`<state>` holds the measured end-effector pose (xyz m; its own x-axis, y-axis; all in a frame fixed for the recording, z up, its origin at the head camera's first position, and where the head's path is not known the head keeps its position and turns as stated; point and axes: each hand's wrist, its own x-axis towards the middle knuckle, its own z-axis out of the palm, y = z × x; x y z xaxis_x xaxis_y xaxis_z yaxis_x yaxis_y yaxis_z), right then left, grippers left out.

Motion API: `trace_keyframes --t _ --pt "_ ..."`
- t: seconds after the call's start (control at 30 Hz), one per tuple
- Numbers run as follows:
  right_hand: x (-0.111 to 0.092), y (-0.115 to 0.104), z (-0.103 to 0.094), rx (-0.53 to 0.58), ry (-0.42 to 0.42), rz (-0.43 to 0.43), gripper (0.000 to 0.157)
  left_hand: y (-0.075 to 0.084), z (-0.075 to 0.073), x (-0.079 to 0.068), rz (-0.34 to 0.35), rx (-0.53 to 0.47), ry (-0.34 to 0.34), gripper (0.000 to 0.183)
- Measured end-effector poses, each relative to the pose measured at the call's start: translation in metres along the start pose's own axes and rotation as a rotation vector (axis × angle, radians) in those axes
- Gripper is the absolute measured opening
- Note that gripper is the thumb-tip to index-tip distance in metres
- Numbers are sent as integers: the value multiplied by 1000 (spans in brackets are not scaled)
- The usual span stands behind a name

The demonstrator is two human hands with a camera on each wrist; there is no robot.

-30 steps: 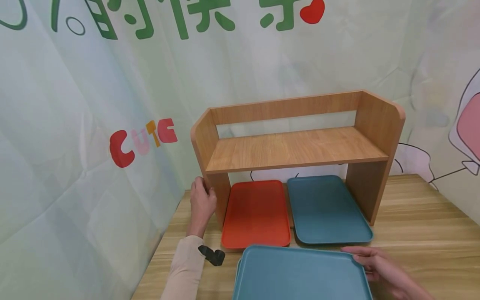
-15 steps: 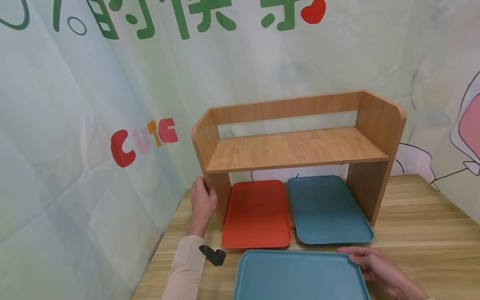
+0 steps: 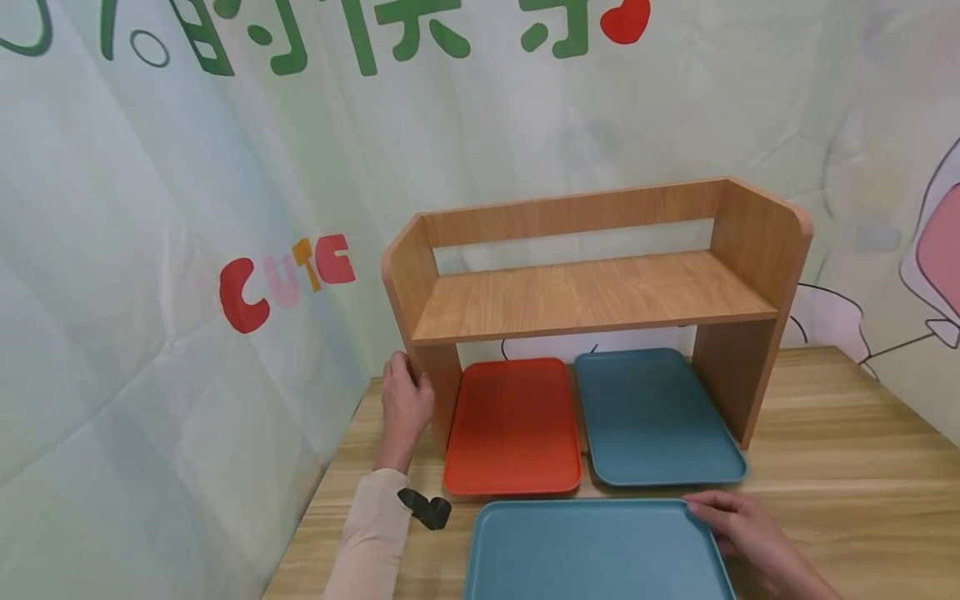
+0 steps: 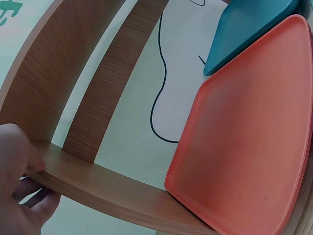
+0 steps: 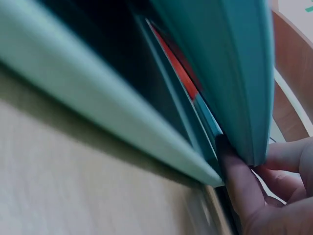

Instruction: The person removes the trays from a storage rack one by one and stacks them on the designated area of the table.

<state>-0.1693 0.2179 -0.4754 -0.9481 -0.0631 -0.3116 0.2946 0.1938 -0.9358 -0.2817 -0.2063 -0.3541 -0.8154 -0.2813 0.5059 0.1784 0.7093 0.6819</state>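
My left hand (image 3: 405,404) holds the left side panel of a small wooden desk shelf (image 3: 592,296); the left wrist view has its fingers (image 4: 41,208) wrapped about the panel's edge. At the bottom of the head view, my right hand (image 3: 742,529) pinches the far right corner of a blue tray (image 3: 592,550). In the right wrist view this blue tray is raised at a slant above a light green tray (image 5: 102,105) on the table. The blue tray's near end is cut off in the head view.
Under the shelf board, a red tray (image 3: 513,429) lies at the left and a darker blue tray (image 3: 656,421) at the right, side by side on the wood-grain table (image 3: 840,433). A printed cloth (image 3: 225,167) hangs behind and to the left.
The held blue tray's far edge has come slightly nearer to me, and the pale rim seen at its left is now covered. My right hand shifted a little with it; my left hand stayed.
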Motion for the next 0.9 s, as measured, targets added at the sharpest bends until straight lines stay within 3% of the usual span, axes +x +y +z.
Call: trace_keyframes --t 0.1,0.27,0.9 --pt "0 -3 5 -127 95 -17 35 -1 0 0 -3 -4 -1 23" --pt "1 -6 8 -250 154 -45 31 -1 0 1 -18 -4 -24 24" --pt "-1 -5 13 -333 190 -151 22 0 -1 0 0 0 -10 22"
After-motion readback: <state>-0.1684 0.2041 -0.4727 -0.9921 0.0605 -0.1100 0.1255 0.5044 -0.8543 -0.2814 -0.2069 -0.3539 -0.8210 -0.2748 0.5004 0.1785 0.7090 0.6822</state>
